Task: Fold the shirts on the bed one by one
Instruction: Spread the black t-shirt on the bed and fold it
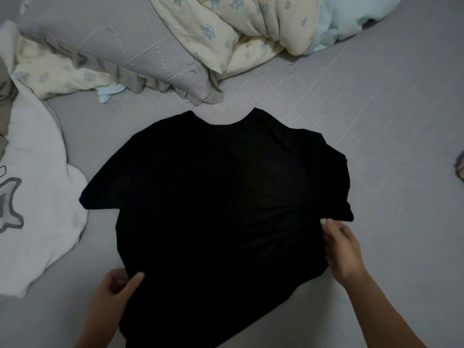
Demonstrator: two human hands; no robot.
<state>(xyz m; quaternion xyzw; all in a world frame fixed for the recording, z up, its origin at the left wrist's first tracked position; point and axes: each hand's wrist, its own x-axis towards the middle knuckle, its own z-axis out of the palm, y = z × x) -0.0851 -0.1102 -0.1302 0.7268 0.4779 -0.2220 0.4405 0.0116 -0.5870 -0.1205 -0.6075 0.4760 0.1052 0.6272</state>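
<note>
- Black shirt (221, 209) lies spread across the middle of the grey bed sheet (376, 121), neckline pointing away from the person, hem toward the camera.
- Its sleeve on the person's left sticks out flat; the sleeve on the right is bunched and doubled in on itself.
- Right hand (342, 247) is at the shirt's right edge just below that bunched sleeve, fingertips pinching the black cloth.
- Left hand (116, 287) is at the lower left side of the shirt, thumb lying on top of the fabric, fingers curled under the edge, gripping it.
- Beyond the neckline, a grey pillow (120, 51) with a ruffled border lies tilted on the sheet.
- Next to it, a cream floral quilt (238, 28) sits in a rumpled heap, with pale blue bedding (351, 16) at the far right.
- Off to the left, a white garment (37, 197) with a grey printed figure lies near the shirt's left sleeve, apart from it.
</note>
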